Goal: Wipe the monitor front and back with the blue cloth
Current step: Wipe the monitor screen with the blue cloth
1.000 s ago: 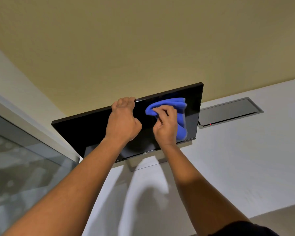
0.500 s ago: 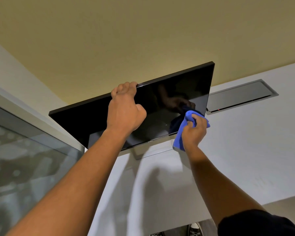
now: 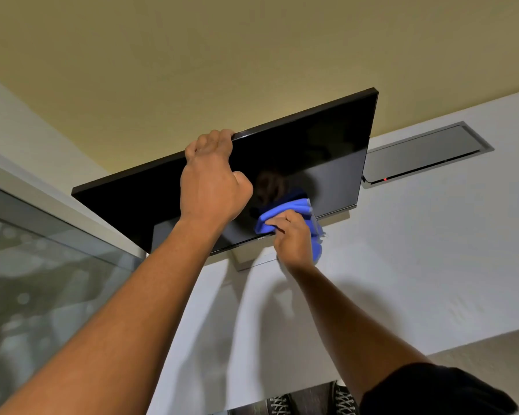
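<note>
Both hands work: the left hand (image 3: 213,187) grips the top edge of the monitor (image 3: 312,163) on the desk, the right hand (image 3: 294,238) presses the bunched blue cloth (image 3: 285,212) near its bottom edge. Steady, overlapping strokes seem best.

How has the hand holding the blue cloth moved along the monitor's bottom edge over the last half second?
Yes. The right hand with the blue cloth slid from the monitor's lower right corner toward the logo at the middle of the bottom edge.
</note>
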The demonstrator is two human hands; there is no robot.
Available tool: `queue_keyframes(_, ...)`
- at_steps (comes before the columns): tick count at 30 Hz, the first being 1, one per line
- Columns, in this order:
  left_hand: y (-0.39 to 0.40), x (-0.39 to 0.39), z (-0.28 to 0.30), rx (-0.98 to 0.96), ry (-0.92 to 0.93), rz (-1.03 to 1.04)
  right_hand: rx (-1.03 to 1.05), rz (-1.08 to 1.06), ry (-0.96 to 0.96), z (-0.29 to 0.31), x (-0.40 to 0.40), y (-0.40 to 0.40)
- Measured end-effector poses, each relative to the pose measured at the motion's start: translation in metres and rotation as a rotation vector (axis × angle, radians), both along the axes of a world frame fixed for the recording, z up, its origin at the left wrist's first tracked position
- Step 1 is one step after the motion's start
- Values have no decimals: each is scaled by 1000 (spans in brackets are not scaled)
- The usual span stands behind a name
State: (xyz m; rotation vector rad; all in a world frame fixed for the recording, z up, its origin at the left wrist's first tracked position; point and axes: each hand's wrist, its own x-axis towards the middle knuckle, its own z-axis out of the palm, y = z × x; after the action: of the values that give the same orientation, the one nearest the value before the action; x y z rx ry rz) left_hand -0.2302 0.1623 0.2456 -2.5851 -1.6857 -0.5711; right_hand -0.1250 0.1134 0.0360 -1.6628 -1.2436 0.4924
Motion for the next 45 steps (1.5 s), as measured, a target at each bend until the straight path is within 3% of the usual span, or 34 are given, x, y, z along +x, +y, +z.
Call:
queue_keyframes(3,-2,0,-2,3,8,1,-99,-73,62,-12,18,-9)
queue_keyframes(8,-3,-1,-4,13,-10,-9,24,-475,317,0,42,-10)
queue_keyframes(12,-2,-1,-6,10,-22,-5,125,-619,415,27,59,1)
queue_keyframes(19,1,-2,-7,10,-40,-9,355,-653,336,83,57,20)
queue_keyframes(23,2,-2,-9,19,-50,-13,593,-527,183,126,59,30)
queue_keyframes(27,4,-2,-9,28,-59,-21,669,-480,54,147,69,41)
queue_keyframes(32,3,-3,-8,17,-67,-24,559,-833,469,139,102,47)
queue_keyframes(34,4,-3,-8,16,-70,-26,483,-813,436,133,104,49)
queue_keyframes(37,6,-2,-9,11,-71,-22,457,-711,242,124,83,44)
queue_keyframes(42,6,1,-9,21,-55,4,451,-149,-240,102,22,33)
queue_keyframes(45,6,-1,-9,22,-53,2,452,-229,-151,106,19,34)
